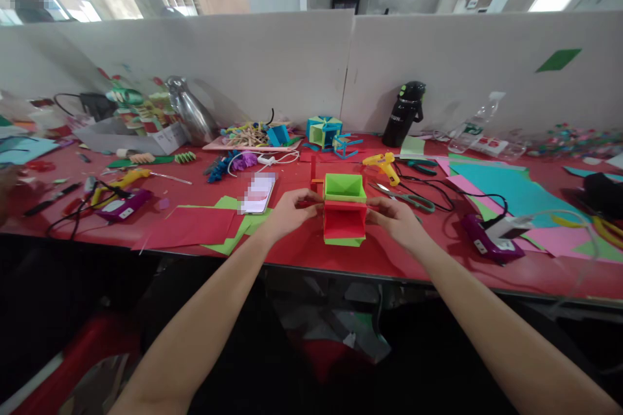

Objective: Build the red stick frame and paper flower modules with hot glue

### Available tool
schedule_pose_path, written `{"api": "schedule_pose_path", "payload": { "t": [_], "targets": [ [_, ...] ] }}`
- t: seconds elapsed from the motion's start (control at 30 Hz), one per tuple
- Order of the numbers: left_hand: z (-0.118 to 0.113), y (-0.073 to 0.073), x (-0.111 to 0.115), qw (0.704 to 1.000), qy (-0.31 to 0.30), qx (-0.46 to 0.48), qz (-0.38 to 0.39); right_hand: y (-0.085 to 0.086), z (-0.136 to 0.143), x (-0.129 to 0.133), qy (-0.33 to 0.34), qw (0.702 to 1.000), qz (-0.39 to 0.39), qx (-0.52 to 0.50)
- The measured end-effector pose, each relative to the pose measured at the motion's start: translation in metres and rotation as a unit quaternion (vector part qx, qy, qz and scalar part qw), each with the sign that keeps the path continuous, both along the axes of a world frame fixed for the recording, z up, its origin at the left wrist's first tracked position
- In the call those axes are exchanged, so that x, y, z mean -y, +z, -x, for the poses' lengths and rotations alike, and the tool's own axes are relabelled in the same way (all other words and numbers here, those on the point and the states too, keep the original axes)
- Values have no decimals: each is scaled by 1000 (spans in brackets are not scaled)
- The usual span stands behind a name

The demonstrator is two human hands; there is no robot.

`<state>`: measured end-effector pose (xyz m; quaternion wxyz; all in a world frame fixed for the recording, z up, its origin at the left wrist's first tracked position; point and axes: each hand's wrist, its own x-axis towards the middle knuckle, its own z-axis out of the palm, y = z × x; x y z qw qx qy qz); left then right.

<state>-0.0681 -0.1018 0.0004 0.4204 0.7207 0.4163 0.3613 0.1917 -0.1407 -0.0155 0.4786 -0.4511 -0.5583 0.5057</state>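
Observation:
Near the table's front edge stands a folded paper box (344, 220) in green and red, with a green compartment on top and a red one facing me. My left hand (296, 211) grips its left side between thumb and fingers. On the opposite side, my right hand (394, 217) has its fingers closed on the box's right wall. The far sides of the box are hidden. Just right of my right hand lie scissors (413, 201) with grey-green handles. A yellow glue gun (383, 165) rests behind them. Left of my left hand is a phone (260, 193) with a lit screen.
Red and green paper sheets (189, 227) lie at left, blue and pink sheets (491, 188) at right. Purple power strips (489, 240) trail cables. Behind stand a black bottle (403, 115), a steel flask (189, 110) and a blue-green paper model (324, 133). A partition (243, 71) closes the back.

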Motion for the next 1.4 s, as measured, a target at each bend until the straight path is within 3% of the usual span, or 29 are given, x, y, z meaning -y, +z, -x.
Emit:
{"api": "schedule_pose_path", "payload": {
  "t": [0.2, 0.4, 0.63, 0.77, 0.87, 0.97, 1.13, 1.23, 1.4],
  "targets": [
    [8, 18, 9, 995, 13, -52, -89, -1, -5, -1, -35, 997, -41, 62],
    [20, 46, 30, 963, -6, -118, -242, 18, -18, 9, -103, 972, -139, 162],
    [7, 48, 48, 931, 54, -142, -332, 31, -16, 25, -136, 942, -196, 234],
    [13, 52, 49, 922, -8, -192, -335, 42, -19, 30, -67, 934, -198, 288],
    [25, 56, 48, 912, -43, -249, -325, 50, -27, 31, 3, 908, -212, 362],
    [40, 53, 43, 925, -51, -266, -265, 51, -37, 29, 10, 885, -203, 418],
    [52, 35, 27, 948, -59, -267, -163, 46, -46, 25, 78, 888, -97, 443],
    [48, 29, 22, 951, -59, -255, -163, 42, -45, 23, 83, 896, -63, 432],
    [41, 29, 24, 957, -55, -219, -180, 34, -42, 20, 66, 917, -81, 384]
  ]
}}
